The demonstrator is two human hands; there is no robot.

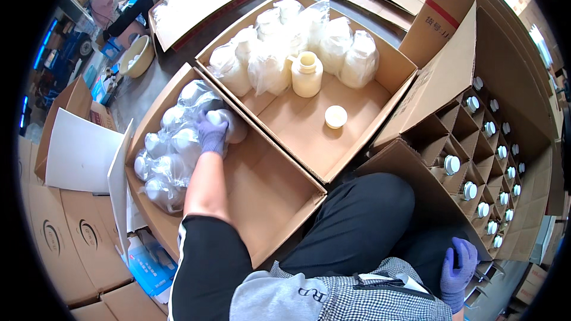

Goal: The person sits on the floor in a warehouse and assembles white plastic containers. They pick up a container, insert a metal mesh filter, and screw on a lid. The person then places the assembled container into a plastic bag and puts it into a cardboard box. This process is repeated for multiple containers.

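Observation:
My left hand [212,133], in a purple glove, reaches into the left cardboard tray box [262,187]. Its fingers are closed round the top of a whitish bottle [237,128] at the right end of a group of bottles wrapped in clear plastic [178,137]. How the fingertips sit on it is partly hidden. By my right thigh, my right hand [459,270], also in a purple glove, holds nothing, its fingers loosely apart. In the second tray box [357,148], a cream bottle [307,77] stands uncapped, with a round cream cap [336,117] nearer me.
Several bagged white bottles [267,65] fill the far part of the second tray. A tall carton [392,166] on the right has dividers and white-capped bottles [452,164]. Stacked cartons [56,244] stand at the left. A yellowish basin [138,56] and another person [107,0] are farther off.

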